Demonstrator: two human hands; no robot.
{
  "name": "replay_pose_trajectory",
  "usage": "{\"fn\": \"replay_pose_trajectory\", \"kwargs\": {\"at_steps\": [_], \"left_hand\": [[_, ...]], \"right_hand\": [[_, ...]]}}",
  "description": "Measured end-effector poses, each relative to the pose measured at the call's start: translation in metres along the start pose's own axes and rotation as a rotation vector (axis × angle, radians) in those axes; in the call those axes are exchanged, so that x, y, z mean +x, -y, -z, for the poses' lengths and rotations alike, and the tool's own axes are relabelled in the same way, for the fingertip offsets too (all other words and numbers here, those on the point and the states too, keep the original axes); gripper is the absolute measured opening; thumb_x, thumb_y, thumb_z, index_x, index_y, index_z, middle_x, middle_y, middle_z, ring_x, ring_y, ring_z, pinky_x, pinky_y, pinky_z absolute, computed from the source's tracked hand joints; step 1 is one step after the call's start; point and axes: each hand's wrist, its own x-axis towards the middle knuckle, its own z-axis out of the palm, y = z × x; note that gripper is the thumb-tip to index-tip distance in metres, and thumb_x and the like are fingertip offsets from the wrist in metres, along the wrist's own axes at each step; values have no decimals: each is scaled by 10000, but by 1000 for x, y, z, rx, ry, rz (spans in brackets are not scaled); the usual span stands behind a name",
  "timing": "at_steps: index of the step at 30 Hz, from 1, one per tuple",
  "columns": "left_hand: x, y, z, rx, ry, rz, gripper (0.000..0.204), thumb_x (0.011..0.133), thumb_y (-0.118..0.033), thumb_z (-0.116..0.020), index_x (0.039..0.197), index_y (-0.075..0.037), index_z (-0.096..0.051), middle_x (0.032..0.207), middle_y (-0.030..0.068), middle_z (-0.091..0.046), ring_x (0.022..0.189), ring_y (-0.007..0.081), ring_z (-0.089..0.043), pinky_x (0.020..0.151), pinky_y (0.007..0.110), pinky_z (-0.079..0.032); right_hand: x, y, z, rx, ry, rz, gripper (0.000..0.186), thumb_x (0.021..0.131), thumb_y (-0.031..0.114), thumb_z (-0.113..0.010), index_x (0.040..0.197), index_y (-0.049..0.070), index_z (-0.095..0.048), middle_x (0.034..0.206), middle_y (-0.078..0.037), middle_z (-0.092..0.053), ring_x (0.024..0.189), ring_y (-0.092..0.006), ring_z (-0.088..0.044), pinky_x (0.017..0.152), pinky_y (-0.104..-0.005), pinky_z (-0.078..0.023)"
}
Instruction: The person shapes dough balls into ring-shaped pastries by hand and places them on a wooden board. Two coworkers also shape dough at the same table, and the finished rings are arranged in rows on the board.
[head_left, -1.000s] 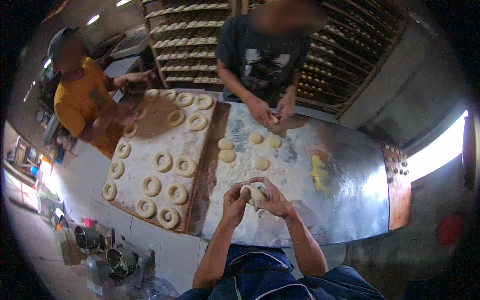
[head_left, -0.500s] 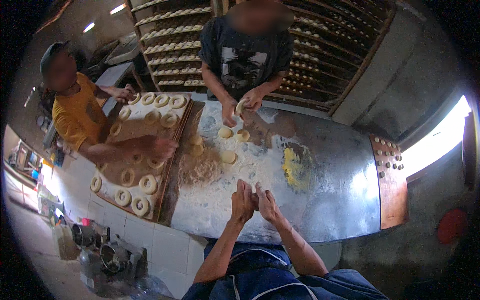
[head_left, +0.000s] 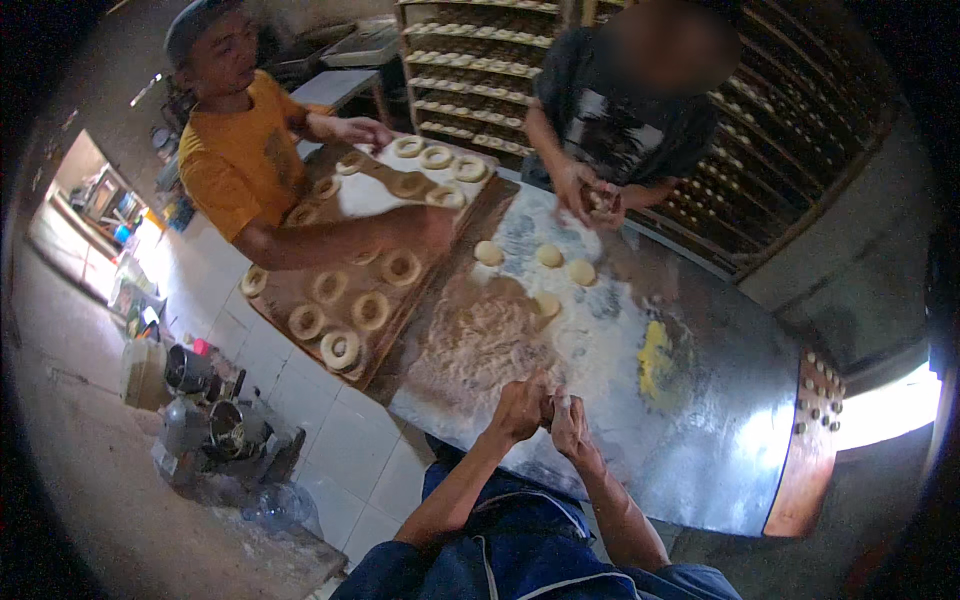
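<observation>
My left hand and my right hand meet over the near edge of a floured metal table. Their fingers are curled together, thumbs close, and whatever may lie between them is hidden. Beyond them, several small round dough pieces sit apart on the floury surface. A yellow smear marks the tabletop to the right of my hands.
A board with several dough rings adjoins the table at left; a person in an orange shirt reaches over it. Another person handles dough across the table. Behind stand racks of dough pieces. A small board lies at right.
My view has swung left, shifting the scene rightward. My hands stay together, with the fingers more curled. The person opposite has brought both hands together around dough.
</observation>
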Motion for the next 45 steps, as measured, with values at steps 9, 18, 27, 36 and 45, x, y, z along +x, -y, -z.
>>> {"fn": "replay_pose_trajectory", "kwargs": {"at_steps": [9, 18, 27, 36, 45], "left_hand": [[4, 7, 128, 27, -279, 90, 301, 984, -300, -410, 810, -78, -515, 732, 42, -542, 637, 174, -558, 578, 320, -457], [-12, 33, 318, 34, -490, 236, 272, 965, -284, -460, 746, -123, -455, 682, -21, -426, 624, 113, -462, 558, 310, -404], [-23, 84, 447, -277, -892, 275, 399, 1011, -329, -383, 842, -15, -563, 727, 39, -549, 678, 137, -519, 603, 346, -447], [0, 151, 501, 533, -747, 622, 345, 866, -271, -621, 1090, -8, -619, 998, 228, -648, 906, 411, -619, 795, 477, -489], [2, 118, 450, 668, -909, 520, 360, 843, -167, -712, 1118, 22, -576, 1052, 154, -587, 983, 264, -549, 856, 374, -454]], "right_hand": [[41, 58, -109, 19, 259, 230, 618, 1015, 450, -357, 693, -22, -591, 615, -77, -568, 562, -153, -468, 555, -350, -431], [91, 178, -279, -210, 435, 678, 577, 989, 445, -351, 745, -10, -609, 579, -150, -555, 543, -300, -546, 563, -429, -445], [140, 235, -384, 5, 846, 574, 373, 837, 286, -650, 1008, -45, -661, 907, -172, -683, 866, -251, -663, 797, -374, -517], [158, 221, -370, -391, 197, 720, 644, 746, 171, -736, 1309, 10, -467, 1004, -146, -605, 835, -224, -598, 749, -356, -499], [165, 18, -70, -581, -469, 263, 372, 819, 158, -665, 1172, 74, -586, 890, -124, -627, 793, -282, -612, 754, -402, -493]]}}
